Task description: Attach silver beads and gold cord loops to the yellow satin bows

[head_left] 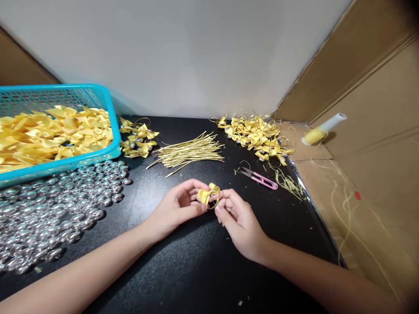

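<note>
A yellow ribbon bow (204,196) with a loop of gold cord is held up over the black table (170,266), between both hands. My left hand (178,209) pinches the bow at its left side with thumb and fingers. On the other side, my right hand (238,222) is closed on the gold cord loop (218,199) by thumb and fingertips. Just behind the hands lies a bundle of gold cord pieces (193,152). Pink thread snips (260,179) rest to the right, blades pointing left.
A turquoise basket (113,126) full of yellow bows stands at left. Silver beads (68,209) spread before it. Bows with beads lie in a small group (139,138) and a larger heap (258,135). Cord scraps (291,185), a thread tube (322,129) and cardboard walls (376,109) are right.
</note>
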`<state>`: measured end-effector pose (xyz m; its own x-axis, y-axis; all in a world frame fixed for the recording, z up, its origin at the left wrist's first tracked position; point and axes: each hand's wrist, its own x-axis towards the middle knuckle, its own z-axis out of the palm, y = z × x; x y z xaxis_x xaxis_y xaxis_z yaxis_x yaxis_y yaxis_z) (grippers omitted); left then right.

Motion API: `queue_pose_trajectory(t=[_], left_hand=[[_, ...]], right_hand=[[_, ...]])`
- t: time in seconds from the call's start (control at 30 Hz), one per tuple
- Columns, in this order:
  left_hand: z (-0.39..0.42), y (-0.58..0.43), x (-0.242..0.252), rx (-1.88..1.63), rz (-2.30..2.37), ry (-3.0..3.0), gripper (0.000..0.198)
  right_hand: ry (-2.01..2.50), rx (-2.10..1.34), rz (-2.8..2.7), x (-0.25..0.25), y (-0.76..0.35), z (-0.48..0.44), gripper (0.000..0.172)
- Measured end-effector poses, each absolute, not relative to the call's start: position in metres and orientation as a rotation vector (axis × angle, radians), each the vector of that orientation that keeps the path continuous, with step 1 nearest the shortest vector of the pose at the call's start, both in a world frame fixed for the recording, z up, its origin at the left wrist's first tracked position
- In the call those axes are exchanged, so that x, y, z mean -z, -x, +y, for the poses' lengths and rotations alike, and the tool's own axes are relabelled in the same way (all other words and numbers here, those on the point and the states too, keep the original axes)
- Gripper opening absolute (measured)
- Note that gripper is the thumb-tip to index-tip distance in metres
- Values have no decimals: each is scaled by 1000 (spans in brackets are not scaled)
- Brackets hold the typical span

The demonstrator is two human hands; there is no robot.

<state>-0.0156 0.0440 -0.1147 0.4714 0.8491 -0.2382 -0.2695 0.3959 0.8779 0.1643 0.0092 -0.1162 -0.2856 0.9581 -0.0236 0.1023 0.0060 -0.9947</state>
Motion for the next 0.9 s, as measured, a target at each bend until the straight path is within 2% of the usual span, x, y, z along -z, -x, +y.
queue_pose_trajectory(t=[0.17, 0.37, 0.9], left_hand=[[42, 15, 116, -770, 763, -958, 43], [41, 13, 112, -722, 905, -1015, 13], [35, 10, 106, -757, 975, -1210, 13]], right_hand=[[1120, -1377, -1432, 120, -165, 7, 10], [1129, -1434, -1345, 118, -164, 8, 12], [1139, -1398, -1340, 117, -164, 7, 13]])
